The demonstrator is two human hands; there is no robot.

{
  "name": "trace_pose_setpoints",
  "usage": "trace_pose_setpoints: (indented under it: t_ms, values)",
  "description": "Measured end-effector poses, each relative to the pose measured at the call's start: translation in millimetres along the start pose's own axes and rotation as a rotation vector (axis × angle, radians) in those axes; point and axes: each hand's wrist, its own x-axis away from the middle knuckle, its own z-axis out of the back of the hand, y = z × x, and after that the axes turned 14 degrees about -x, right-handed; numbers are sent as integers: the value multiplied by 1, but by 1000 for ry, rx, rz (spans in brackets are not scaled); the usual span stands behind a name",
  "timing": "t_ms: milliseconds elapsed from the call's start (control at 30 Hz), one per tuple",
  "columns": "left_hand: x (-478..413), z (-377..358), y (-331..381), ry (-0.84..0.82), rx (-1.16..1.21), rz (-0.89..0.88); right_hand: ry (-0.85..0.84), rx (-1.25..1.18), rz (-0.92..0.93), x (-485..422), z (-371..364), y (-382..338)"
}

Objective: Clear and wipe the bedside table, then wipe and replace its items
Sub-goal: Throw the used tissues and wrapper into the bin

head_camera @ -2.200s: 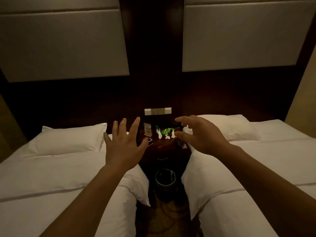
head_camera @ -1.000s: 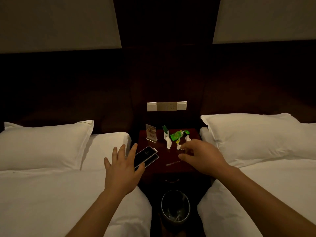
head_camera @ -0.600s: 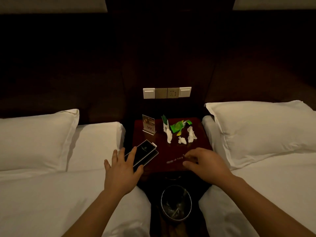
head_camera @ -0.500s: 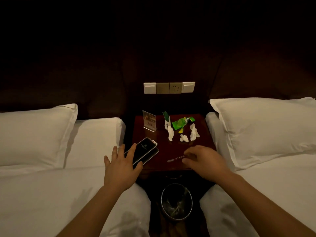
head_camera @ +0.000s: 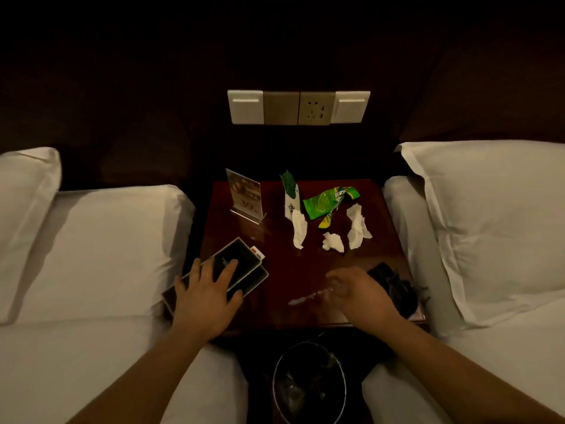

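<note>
The left hand (head_camera: pixel 208 301) lay flat, fingers straight, on the dark folders (head_camera: pixel 241 258) overhanging the left front edge of the bedside table (head_camera: pixel 305 267), so a careless drag could drop them, while I could not tell whether the curled, blurred right hand (head_camera: pixel 357 293) pinched the clear strip (head_camera: pixel 302 300).

Up on the dark wall panel (head_camera: pixel 122 71), a switch panel (head_camera: pixel 298 107) with white rockers either side of a gold socket. A white pillow (head_camera: pixel 24 209) on the left bed (head_camera: pixel 107 240), another pillow (head_camera: pixel 495 215) on the right bed (head_camera: pixel 504 377), both upright against the wall. Down low, between the beds, a round waste bin (head_camera: pixel 276 384) with a crumpled liner.
</note>
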Motion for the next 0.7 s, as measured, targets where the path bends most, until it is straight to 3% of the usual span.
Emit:
trace_pose_setpoints:
  t_ms: [133,233,367,500,700]
  values:
    - [-53,-48,4,50,-5,-7,98,70,-10,-68,-6,32]
    - [-83,-79,7,49,-4,-27,98,128,-37,-122,-15,49]
    - [-96,-102,7,171,-42,-47,61,232,-47,-165,-29,68]
    - [-97,-105,8,186,-35,-43,61,279,-25,-177,-35,81]
    - [-94,-103,9,188,-79,-49,270,186,54,-153,-30,78]
